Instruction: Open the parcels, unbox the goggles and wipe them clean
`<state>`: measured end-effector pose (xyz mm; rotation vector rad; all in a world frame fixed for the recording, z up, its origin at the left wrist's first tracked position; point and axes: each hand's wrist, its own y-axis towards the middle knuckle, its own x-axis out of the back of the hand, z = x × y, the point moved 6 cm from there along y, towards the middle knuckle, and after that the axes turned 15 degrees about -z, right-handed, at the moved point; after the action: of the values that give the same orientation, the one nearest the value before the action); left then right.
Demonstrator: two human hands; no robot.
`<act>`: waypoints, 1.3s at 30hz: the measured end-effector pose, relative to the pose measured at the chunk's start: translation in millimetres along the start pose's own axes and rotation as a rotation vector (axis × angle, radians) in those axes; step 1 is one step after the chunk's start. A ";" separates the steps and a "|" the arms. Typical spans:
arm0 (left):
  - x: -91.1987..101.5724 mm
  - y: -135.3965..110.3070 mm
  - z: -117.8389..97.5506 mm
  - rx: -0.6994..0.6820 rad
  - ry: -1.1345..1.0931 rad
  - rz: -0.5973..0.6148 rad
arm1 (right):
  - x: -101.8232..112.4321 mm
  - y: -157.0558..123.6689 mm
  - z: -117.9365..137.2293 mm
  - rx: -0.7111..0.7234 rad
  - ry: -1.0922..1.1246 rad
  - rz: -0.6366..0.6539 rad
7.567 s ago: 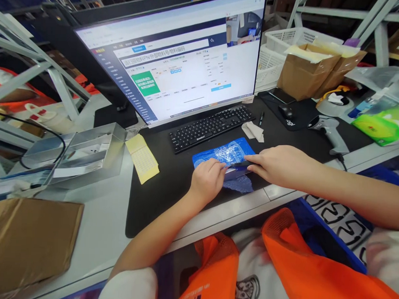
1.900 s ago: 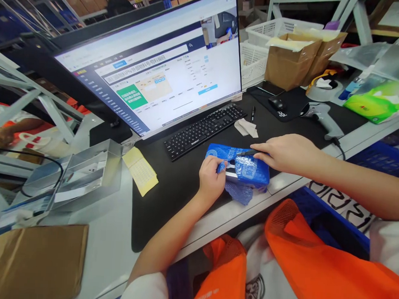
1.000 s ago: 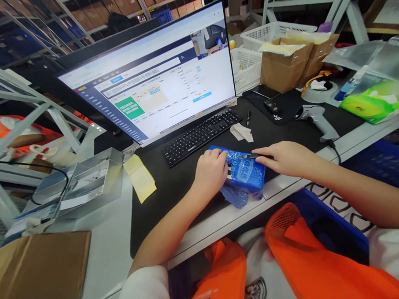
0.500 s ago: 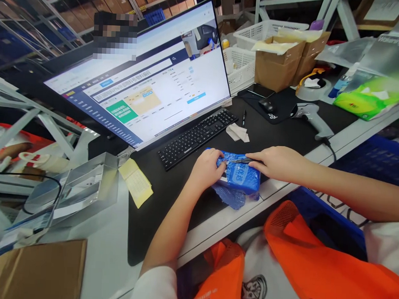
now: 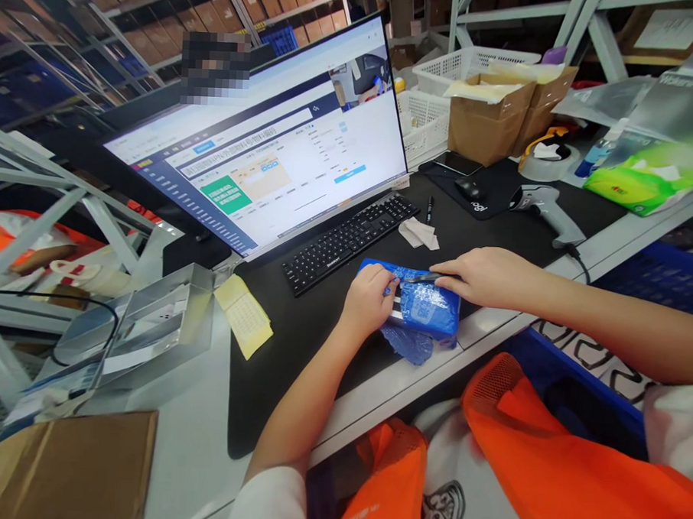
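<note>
A package in blue plastic wrap [image 5: 430,313] lies near the front edge of the black desk mat, with a loose flap of blue film hanging at its near side. Pinched at its left end, the film is in the closed fingers of my left hand [image 5: 371,295]. My right hand [image 5: 475,276] grips a slim dark utility knife [image 5: 420,278], its tip pointing left along the package's top, close to my left fingers. White stripes show through an opening in the wrap beside my left hand. Whether the blade touches the film is hard to make out.
Behind the package are a black keyboard [image 5: 347,240], crumpled tissue [image 5: 419,234] and a marker [image 5: 430,209]. A monitor [image 5: 259,164] stands beyond. To the right lie a mouse [image 5: 470,190] and a barcode scanner [image 5: 547,215]; yellow notes [image 5: 244,316] lie left.
The view has shifted slightly. At the left end of the wrap, more of the white-striped content shows beside my left hand. The knife stays at the top of the package.
</note>
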<state>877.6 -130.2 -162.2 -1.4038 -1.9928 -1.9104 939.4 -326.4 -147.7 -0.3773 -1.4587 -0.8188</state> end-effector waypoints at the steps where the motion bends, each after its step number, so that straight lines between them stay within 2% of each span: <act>1: -0.2 -0.5 -0.1 0.009 0.012 -0.003 | 2.7 -1.7 -5.7 -0.010 0.037 0.026; 6: -5.5 -1.2 0.5 0.035 0.090 0.057 | 16.1 -3.1 -24.9 -0.112 0.044 0.085; 9: -8.5 -1.0 1.8 0.037 0.088 0.132 | 16.3 7.6 -10.9 -0.033 0.026 0.068; 11: -7.6 -0.4 3.1 0.047 0.077 0.134 | 15.2 16.5 1.8 0.050 0.006 0.057; 20: 0.9 -2.3 -3.4 -0.039 0.014 -0.065 | 16.8 39.4 36.6 0.218 -0.160 0.131; 29: 6.4 -5.9 -9.5 -0.113 0.026 -0.180 | 28.1 54.4 52.0 0.208 -0.195 0.200; 33: 7.0 -6.9 -9.4 -0.112 0.024 -0.193 | 25.1 57.9 58.3 0.246 -0.183 0.204; 36: 6.9 -7.5 -7.6 -0.094 0.033 -0.200 | 25.7 57.6 57.6 0.234 -0.161 0.220; 39: 7.1 -8.4 -5.5 -0.077 0.037 -0.219 | 34.1 52.5 49.6 0.181 -0.166 0.290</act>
<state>865.4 -129.3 -163.2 -1.1995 -2.1564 -2.1042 936.7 -265.5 -96.1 -0.5140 -1.5735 -0.4276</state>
